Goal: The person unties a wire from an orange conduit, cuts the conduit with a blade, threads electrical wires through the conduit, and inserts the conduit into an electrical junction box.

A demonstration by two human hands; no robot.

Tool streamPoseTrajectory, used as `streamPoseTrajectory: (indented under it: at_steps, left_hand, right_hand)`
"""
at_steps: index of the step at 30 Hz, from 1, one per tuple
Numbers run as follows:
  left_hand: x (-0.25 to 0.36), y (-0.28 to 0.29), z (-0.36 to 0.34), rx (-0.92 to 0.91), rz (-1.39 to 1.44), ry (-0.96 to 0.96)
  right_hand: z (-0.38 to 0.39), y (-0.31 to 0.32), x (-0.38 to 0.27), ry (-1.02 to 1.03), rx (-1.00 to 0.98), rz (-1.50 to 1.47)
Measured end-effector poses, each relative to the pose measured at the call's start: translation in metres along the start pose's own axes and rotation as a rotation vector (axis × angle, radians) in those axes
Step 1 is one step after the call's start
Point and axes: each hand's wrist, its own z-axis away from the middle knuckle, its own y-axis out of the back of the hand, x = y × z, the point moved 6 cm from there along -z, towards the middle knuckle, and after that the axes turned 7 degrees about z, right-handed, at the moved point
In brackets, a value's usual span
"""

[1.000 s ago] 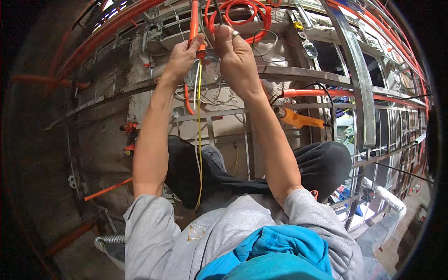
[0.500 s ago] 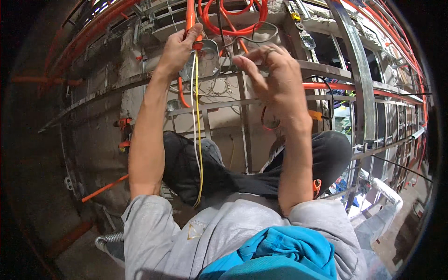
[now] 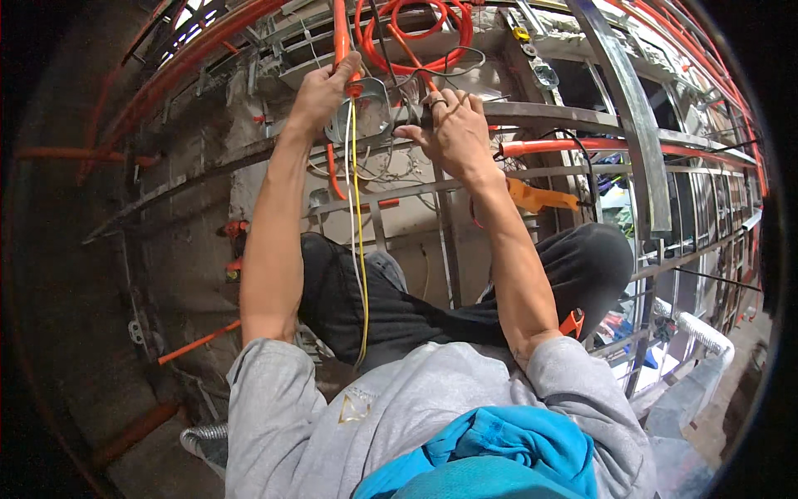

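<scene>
My left hand (image 3: pixel 322 98) is closed round an orange conduit (image 3: pixel 340 33), just above a round metal box (image 3: pixel 372 112). Out of the conduit's lower end hang a white wire (image 3: pixel 350 183) and a yellow wire (image 3: pixel 358 216), which droop down over my lap. To the right, my right hand (image 3: pixel 455 137) lies over a metal rail (image 3: pixel 549 116), with its fingers bent over the far side and the thumb apart on the left. Its fingertips are close to a thin orange tube (image 3: pixel 409 51); whether they touch it I cannot tell.
A coil of orange tubing (image 3: pixel 459 37) and a looped dark cable lie ahead. An orange-yellow tool (image 3: pixel 540 196) sits right of my right forearm. A red drill-like tool (image 3: pixel 236 241) is at the left. A steel upright (image 3: pixel 636 141) and flexible silver duct (image 3: pixel 702 333) stand at the right.
My right hand has come down and left from the air onto the metal rail, near the thin orange tube. My left hand keeps its grip on the conduit. The view has shifted slightly.
</scene>
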Motion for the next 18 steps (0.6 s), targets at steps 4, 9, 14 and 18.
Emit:
streamPoseTrajectory:
  at_steps: [4,9,14,18]
  left_hand:
    - [-0.003,-0.001,-0.005,-0.013,0.022,0.106]
    - [-0.001,0.0,-0.004,-0.049,0.019,0.105]
    - [0.017,-0.006,0.006,-0.174,0.347,0.143]
    - [0.008,-0.002,0.006,-0.3,0.591,0.172]
  right_hand:
    - [0.002,0.0,0.002,-0.016,0.025,0.023]
    - [0.001,0.004,-0.003,-0.059,-0.08,-0.041]
    - [0.002,0.004,0.0,-0.063,-0.069,-0.029]
    - [0.0,0.005,-0.002,-0.039,-0.058,-0.015]
